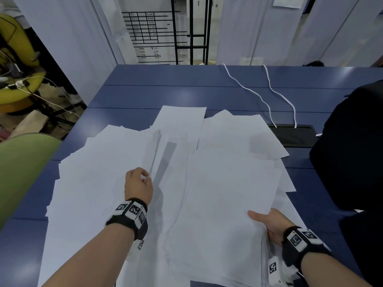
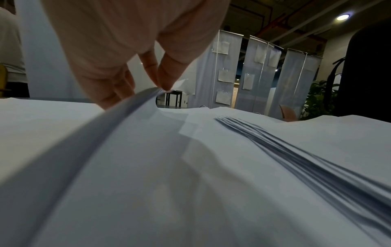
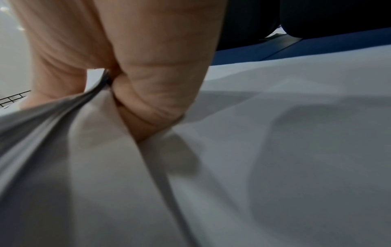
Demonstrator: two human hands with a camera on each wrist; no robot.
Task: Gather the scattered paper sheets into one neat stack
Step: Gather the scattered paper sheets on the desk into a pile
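Head view: paper sheets (image 1: 116, 172) spread loose over blue table (image 1: 157, 94) under both hands; left hand (image 1: 137, 186) pinches a sheaf's edge, right hand (image 1: 271, 224) grips a sheaf's corner, thumb on top

Paper sheets (image 1: 217, 183) lie spread over the near half of the table (image 1: 165, 94). Behind the sheets, two cables (image 1: 259, 96) run across the table into a cable tray (image 1: 294, 134) just right of the sheets' far corner.
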